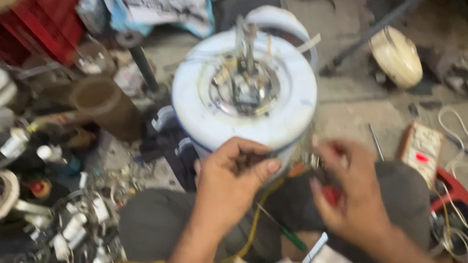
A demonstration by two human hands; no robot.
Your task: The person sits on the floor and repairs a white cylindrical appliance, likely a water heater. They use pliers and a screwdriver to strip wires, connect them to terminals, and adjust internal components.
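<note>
Left hand (231, 180) pinching small part, right hand (346, 185) gripping red-handled tool, white round appliance (243, 94)

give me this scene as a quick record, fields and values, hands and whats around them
setting: cluttered workshop floor
main item: white round appliance body, metal fitting on top, held between the knees
left hand: fingers pinched on a small dark part at the appliance rim
right hand: grips a red-handled tool
wiring: yellow wire under the hands
left side: pile of small parts, brown pipe
right side: red-marked tester box

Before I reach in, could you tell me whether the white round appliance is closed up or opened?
Opened: the white round appliance shows bare metal parts in its top centre.
</note>
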